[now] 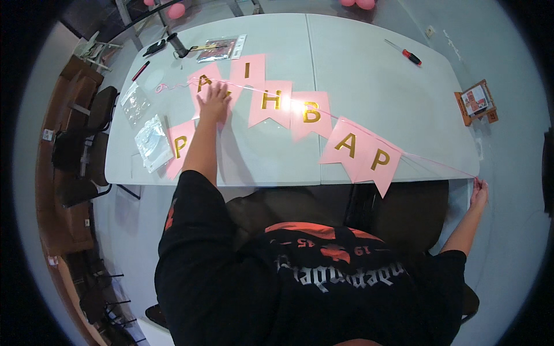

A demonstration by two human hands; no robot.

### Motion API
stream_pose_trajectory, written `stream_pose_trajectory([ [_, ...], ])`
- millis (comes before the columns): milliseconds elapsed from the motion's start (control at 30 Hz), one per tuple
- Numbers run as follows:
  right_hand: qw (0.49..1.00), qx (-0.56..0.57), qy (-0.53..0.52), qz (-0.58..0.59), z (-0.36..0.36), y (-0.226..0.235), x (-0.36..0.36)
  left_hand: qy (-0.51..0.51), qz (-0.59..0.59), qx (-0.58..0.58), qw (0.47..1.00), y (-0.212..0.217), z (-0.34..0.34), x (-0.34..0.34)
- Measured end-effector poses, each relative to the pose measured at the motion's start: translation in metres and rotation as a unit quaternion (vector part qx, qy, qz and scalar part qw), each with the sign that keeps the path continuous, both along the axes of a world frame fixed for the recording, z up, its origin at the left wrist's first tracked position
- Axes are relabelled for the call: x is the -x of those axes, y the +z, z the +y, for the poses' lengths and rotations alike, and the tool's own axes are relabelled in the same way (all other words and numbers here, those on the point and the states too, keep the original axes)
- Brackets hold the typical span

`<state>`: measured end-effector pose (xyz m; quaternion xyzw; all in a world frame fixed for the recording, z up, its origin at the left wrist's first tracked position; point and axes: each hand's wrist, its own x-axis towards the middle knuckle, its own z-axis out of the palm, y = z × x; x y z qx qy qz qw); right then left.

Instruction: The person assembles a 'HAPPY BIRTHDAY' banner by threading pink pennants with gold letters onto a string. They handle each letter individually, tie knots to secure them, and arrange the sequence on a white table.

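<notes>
Head view, looking down past a black printed shirt (pixel 323 277): nearest the body, the right hand (pixel 479 193) hangs out past the table's right corner, fingers closed in a pinch on the end of a thin pink string (pixel 438 163) that runs taut back over the table edge. The white folding table (pixel 375 86) carries the string's load — a row of pink swallow-tailed pennant flags (pixel 311 115), each with a gold letter, strung diagonally from the near right corner toward the far left. The two flags nearest the right hand overlap and hang partly over the table edge; those in the middle lie flat. Further up the line the left hand (pixel 214 101) lies flat with its fingers spread, pressing on the flags at the far-left end, where several overlap and one has slipped down toward the near-left edge. To do this well, I judge the left palm should keep firm, even pressure so the bunched flags do not slide, while the right hand draws the string gently and level with the tabletop — too sharp a pull could tear a flag's hole or drag the whole row. To the left lie clear plastic packets (pixel 151 138); at the far-left end, a foil packet (pixel 218 49) and some dark tools; far right, a red-handled screwdriver (pixel 405 53). Pink balloons (pixel 176 10) show beyond the table.
</notes>
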<state>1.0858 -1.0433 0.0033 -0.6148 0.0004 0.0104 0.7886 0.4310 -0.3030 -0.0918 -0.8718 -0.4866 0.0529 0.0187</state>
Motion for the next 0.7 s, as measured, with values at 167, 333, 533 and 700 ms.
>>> stream_pose_trajectory([
  [167,0.999,0.002,0.028,-0.014,0.02,0.01,0.019,-0.021,-0.174,-0.102,0.979,0.025,-0.061,-0.069],
  [333,0.997,-0.019,0.065,-0.048,0.039,0.032,0.028,-0.464,-0.259,0.153,0.833,0.029,-0.261,-0.193],
  [533,0.996,-0.023,0.02,-0.081,0.015,0.047,0.011,-0.446,-0.103,0.066,0.887,0.036,-0.297,-0.207],
  [700,0.995,-0.053,0.021,-0.085,-0.019,0.034,-0.008,-0.385,-0.089,0.031,0.918,0.015,-0.261,-0.142],
])
